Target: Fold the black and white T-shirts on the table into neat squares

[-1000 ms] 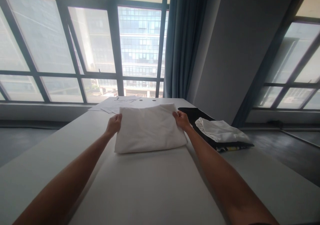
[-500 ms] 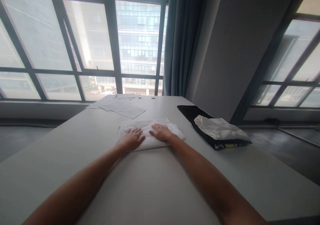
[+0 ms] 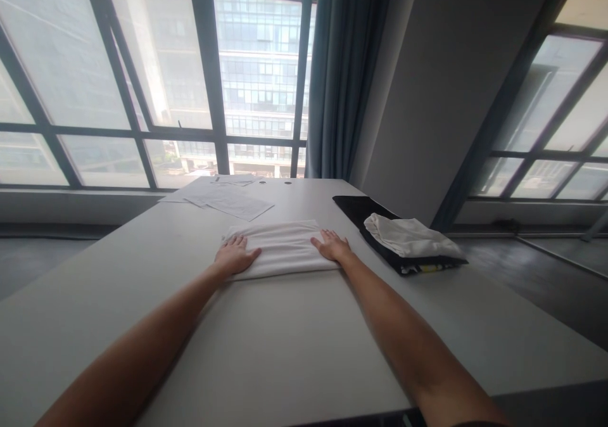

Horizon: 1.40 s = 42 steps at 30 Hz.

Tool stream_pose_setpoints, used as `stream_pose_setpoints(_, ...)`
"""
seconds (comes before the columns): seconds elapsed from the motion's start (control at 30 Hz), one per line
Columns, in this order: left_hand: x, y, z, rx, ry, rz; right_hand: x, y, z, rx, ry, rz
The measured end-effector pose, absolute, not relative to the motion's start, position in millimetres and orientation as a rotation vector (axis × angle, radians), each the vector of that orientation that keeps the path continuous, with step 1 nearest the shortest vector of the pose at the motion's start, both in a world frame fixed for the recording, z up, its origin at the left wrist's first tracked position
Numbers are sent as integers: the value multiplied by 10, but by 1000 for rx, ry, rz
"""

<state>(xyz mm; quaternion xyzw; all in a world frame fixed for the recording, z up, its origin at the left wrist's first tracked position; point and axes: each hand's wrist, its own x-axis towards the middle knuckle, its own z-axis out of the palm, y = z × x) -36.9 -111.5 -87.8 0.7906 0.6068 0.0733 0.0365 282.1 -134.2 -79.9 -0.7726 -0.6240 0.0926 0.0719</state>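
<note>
A folded white cloth (image 3: 285, 248) lies flat on the white table (image 3: 285, 338), with faint wrinkles running across its top. My left hand (image 3: 236, 255) rests palm down on the cloth's left end, fingers spread. On the right end lies my right hand (image 3: 331, 247), also flat with its fingers apart. Neither hand grips the fabric. Whether the cloth is a garment or a plain piece, I cannot tell.
To the right, a crumpled off-white cloth (image 3: 411, 237) sits on folded black fabric (image 3: 387, 253) near the table's edge. Paper sheets (image 3: 232, 200) lie at the far left, close to two small dark round spots on the tabletop. Windows and a blue curtain (image 3: 335, 78) stand behind.
My hands have slid apart from the cloth's middle to its left and right ends. The cloth's top looks smoother. The view has shifted slightly.
</note>
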Motion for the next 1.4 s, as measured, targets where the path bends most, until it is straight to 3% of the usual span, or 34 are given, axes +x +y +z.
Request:
stream_pose_setpoints(0.27,-698,-1069,-849,2319,1932,229,2830,-1397,-804,-2309,-1866,271)
stream_pose_setpoints(0.47,-669,-1178,-728,2358,1956,441,2707,-1452,-703,-2133,-1850,-76)
stream_pose_setpoints(0.6,-616,-1198,-777,2452,1816,322,2685,-1452,-737,-2229,-1946,257)
stream_pose_setpoints(0.87,-621,-1130,-940,2453,1777,257,2732,-1433,-809,-2263,-1869,284)
stream_pose_setpoints(1.13,-631,-1065,-961,2363,1731,374,2802,-1495,-718,-2464,-1577,134)
stream_pose_setpoints(1.4,-618,-1085,-952,2352,1744,353,2821,-1493,-699,-2376,-1616,-108)
